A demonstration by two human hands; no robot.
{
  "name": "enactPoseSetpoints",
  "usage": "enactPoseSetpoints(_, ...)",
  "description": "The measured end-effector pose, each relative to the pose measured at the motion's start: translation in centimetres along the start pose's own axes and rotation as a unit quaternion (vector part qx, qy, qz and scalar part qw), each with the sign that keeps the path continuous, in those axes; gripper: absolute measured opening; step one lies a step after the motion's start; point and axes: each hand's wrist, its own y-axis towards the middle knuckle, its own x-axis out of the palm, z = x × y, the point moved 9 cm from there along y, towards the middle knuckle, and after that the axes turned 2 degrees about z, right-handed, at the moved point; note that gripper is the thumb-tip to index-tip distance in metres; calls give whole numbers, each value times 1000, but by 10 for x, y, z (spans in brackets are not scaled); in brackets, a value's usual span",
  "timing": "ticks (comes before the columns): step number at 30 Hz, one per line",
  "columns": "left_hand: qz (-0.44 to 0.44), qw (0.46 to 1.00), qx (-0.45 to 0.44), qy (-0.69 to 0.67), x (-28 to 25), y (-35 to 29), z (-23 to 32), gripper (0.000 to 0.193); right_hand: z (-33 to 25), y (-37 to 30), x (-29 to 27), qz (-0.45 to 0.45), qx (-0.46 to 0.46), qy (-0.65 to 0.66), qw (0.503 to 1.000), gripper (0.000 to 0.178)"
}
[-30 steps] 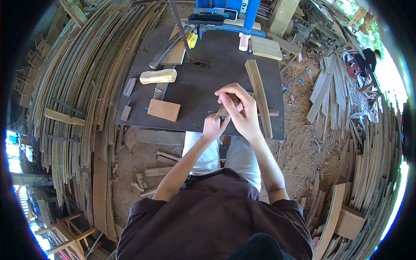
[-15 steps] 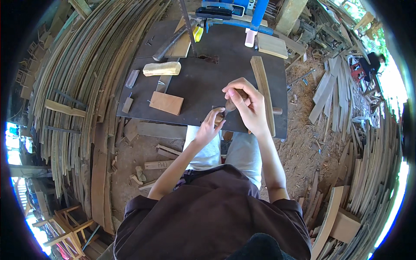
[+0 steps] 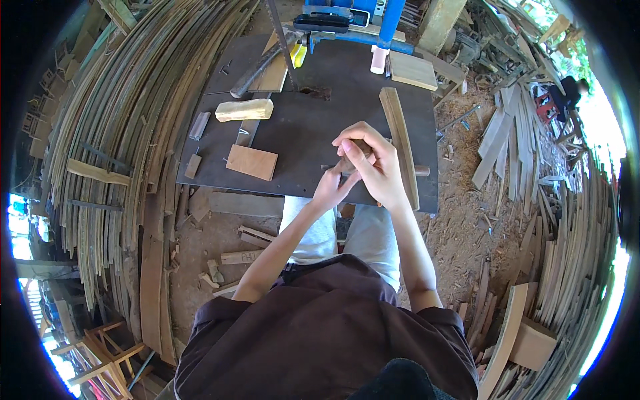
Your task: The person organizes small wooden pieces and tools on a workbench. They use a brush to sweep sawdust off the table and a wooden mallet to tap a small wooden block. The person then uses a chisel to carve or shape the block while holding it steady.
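Note:
Both my hands meet over the near edge of the dark table. A small brown wooden piece (image 3: 358, 152) shows between the fingers of my right hand (image 3: 379, 168), which is curled round it. From below, my left hand (image 3: 329, 191) presses against the lower end of the same piece; its fingertips are partly hidden behind the right hand. The exact shape of the piece is covered by my fingers. Behind the hands lies a short round stick (image 3: 421, 171), and just to the right is a long wooden strip (image 3: 400, 143).
On the dark table (image 3: 303, 143) lie a reddish-brown block (image 3: 252, 163), a pale rounded block (image 3: 244, 110) and a hammer (image 3: 257, 77). A thin upright blade (image 3: 283, 47) meets the tabletop beside blue machine parts (image 3: 391, 27). Stacked boards (image 3: 143, 100) line the left side. A person (image 3: 570, 97) is far right.
My left hand has moved up and right against my right hand, its fingers now tucked behind it. The whole view has shifted slightly.

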Motion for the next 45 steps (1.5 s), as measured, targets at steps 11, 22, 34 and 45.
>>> enactPoseSetpoints(11,-47,997,-48,40,-1,-6,-2,29,6,-3,-1,-1,13,19,1000,12)
enactPoseSetpoints(22,-76,996,-47,-14,11,-9,-18,26,53,-61,-106,199,6,-431,880,45)
enactPoseSetpoints(34,-74,996,-46,4,5,-8,-11,26,188,-158,-131,162,490,41,856,24)
enactPoseSetpoints(45,-60,998,-35,2,7,-10,-10,26,50,-138,-118,176,381,22,908,15)
